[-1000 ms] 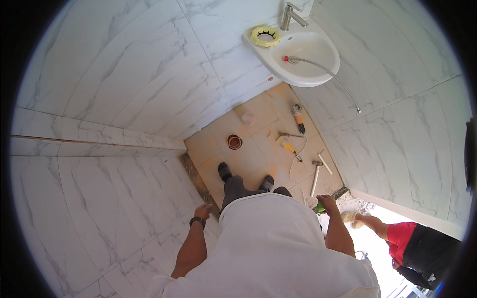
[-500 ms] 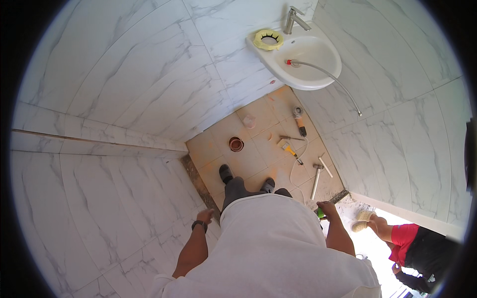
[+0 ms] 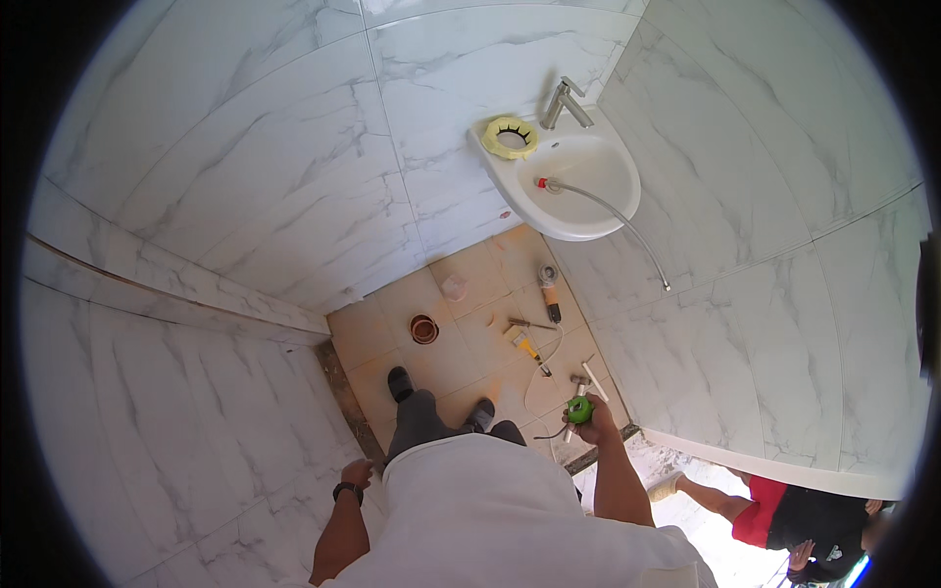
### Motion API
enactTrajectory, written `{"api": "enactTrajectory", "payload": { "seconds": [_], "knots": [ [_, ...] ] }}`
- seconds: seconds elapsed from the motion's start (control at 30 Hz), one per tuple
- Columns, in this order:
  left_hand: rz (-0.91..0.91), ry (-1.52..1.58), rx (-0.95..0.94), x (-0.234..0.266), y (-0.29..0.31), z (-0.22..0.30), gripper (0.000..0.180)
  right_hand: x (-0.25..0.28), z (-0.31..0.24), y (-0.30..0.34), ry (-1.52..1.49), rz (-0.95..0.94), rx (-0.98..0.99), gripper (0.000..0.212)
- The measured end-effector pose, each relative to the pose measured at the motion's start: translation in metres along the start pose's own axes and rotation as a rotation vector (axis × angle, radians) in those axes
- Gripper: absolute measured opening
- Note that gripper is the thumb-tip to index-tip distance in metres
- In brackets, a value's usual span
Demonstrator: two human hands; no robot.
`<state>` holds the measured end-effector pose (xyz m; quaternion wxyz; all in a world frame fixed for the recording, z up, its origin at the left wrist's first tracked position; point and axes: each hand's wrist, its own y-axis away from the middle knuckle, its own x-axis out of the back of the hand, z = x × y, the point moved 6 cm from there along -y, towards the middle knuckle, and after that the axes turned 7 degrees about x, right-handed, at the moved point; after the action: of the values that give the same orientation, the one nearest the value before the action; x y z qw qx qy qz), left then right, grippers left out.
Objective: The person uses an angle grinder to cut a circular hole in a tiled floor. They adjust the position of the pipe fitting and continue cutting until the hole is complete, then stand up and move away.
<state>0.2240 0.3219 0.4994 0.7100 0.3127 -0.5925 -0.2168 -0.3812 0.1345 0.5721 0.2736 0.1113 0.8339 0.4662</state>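
A small round green tool (image 3: 580,410) with a thin dark strip or cord sticking out to its left is in my right hand (image 3: 593,423); its exact kind I cannot make out. The fingers wrap round it, above the handle of a hammer (image 3: 578,388) that lies on the tiled floor. My left hand (image 3: 356,472) hangs beside the marbled wall, a dark watch on its wrist. It holds nothing that I can see, and its fingers look loosely apart.
A white washbasin (image 3: 578,227) with a metal tap (image 3: 566,105), yellow ring (image 3: 510,138) and flexible hose (image 3: 627,223) is on the wall. A brown pot (image 3: 424,329), brush (image 3: 524,343) and corded angle grinder (image 3: 550,294) lie on the floor. Another person (image 3: 799,524) is by the doorway.
My right hand has come up and forward with the green tool, now in plain sight over the floor. The view has shifted, and the other person has changed posture.
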Motion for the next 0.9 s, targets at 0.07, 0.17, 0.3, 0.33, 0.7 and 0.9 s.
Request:
{"api": "enactTrajectory", "payload": {
  "seconds": [0.07,0.17,0.3,0.33,0.7,0.9],
  "knots": [
    [-0.052,0.017,0.046,-0.018,0.003,-0.011,0.023,-0.029,-0.016,-0.015,0.2,-0.05,0.021,0.033],
    [-0.188,0.161,0.142,-0.046,0.005,-0.026,0.023,-0.073,-0.034,-0.034,0.591,-0.067,0.05,0.033],
    [-0.34,0.962,0.638,-0.058,0.02,-0.037,0.022,-0.129,-0.049,-0.043,1.005,0.004,0.176,0.052],
    [-0.331,1.236,0.845,-0.057,0.028,-0.036,0.024,-0.14,-0.05,-0.041,1.055,0.011,0.198,0.054],
    [-0.084,0.367,0.236,0.155,-0.092,-0.023,0.084,-0.191,-0.074,0.054,1.735,0.439,0.831,0.07],
    [-0.037,-0.268,-0.275,0.35,-0.187,0.057,0.067,-0.131,-0.049,0.1,1.15,0.693,0.593,0.072]
  ]
}}
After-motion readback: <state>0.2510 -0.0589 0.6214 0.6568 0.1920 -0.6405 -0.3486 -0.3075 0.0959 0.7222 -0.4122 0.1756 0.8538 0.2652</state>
